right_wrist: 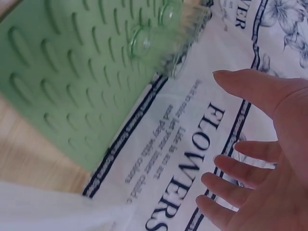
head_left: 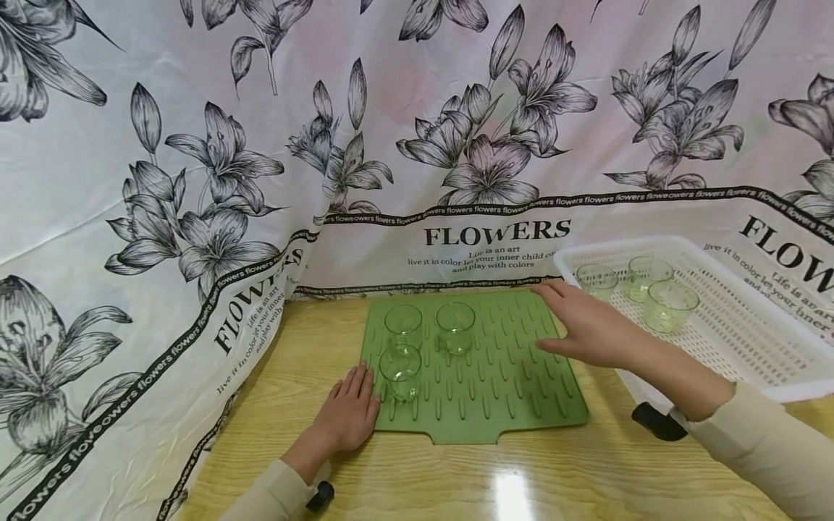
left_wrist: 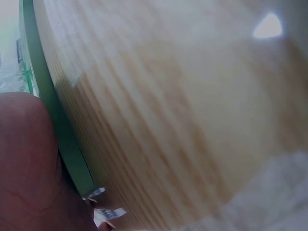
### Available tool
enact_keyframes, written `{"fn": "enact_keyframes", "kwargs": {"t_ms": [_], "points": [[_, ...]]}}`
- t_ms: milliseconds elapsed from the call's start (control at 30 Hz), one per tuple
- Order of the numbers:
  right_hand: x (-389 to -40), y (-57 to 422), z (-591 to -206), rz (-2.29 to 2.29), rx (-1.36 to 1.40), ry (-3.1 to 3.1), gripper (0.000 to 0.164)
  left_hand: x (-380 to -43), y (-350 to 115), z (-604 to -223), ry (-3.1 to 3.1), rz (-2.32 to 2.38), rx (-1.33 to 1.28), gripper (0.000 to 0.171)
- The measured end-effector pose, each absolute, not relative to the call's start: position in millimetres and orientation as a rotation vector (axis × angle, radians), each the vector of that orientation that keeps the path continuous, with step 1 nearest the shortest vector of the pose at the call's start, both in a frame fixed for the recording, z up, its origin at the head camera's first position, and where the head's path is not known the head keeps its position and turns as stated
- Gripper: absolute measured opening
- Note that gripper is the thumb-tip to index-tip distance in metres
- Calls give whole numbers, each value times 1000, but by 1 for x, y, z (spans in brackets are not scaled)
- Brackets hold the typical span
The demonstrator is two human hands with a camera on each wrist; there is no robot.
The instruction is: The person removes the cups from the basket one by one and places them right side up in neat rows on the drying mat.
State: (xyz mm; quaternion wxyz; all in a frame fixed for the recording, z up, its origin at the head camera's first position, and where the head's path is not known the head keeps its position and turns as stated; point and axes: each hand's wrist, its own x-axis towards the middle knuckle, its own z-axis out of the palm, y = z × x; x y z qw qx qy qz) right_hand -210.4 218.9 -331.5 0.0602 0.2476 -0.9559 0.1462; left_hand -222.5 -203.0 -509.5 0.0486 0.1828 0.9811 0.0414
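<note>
Three clear glasses stand on a green ridged drying mat (head_left: 482, 391): a back-left glass (head_left: 403, 325), a glass right of it (head_left: 455, 329) and a front-left glass (head_left: 400, 373). My left hand (head_left: 352, 409) lies flat on the table against the mat's left edge, close to the front-left glass. Above the mat's right side, my right hand (head_left: 586, 325) is held with thumb and fingers apart and nothing between them. In the right wrist view that hand (right_wrist: 260, 159) shows spread fingers, with glasses (right_wrist: 154, 43) on the mat beyond.
At the right, a white perforated basket (head_left: 736, 340) holds three more glasses, one of them the nearest glass (head_left: 671, 305). A flower-printed cloth (head_left: 365, 253) hangs behind and left of the wooden table (head_left: 313, 333).
</note>
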Motion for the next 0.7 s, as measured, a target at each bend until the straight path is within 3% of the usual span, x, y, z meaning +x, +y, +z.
{"fn": "enact_keyframes", "kwargs": {"t_ms": [700], "points": [[-215, 300, -339, 475, 602, -2894, 83, -221, -203, -508, 2994, 140, 565, 64]]}}
